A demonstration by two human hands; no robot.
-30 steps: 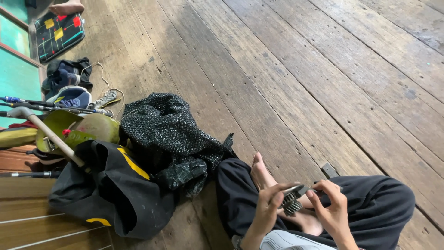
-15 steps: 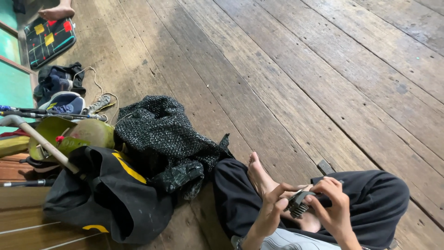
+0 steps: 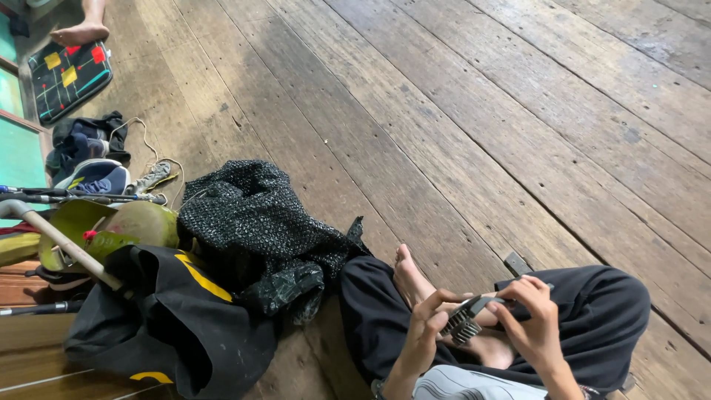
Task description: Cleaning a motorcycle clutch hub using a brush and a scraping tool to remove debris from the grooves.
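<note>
Fingertips of left hand (image 3: 421,337) and right hand (image 3: 535,326) pinch a small grey toothed tool (image 3: 465,318) over crossed legs in black trousers (image 3: 592,318); shallow hold, likely to slip onto the plank floor (image 3: 518,133) beside black mesh netting (image 3: 252,222).

Two hands (image 3: 481,326), one small grey tool (image 3: 468,317), one black mesh heap (image 3: 255,230), one black garment (image 3: 178,326), one patterned cushion (image 3: 68,78)
</note>
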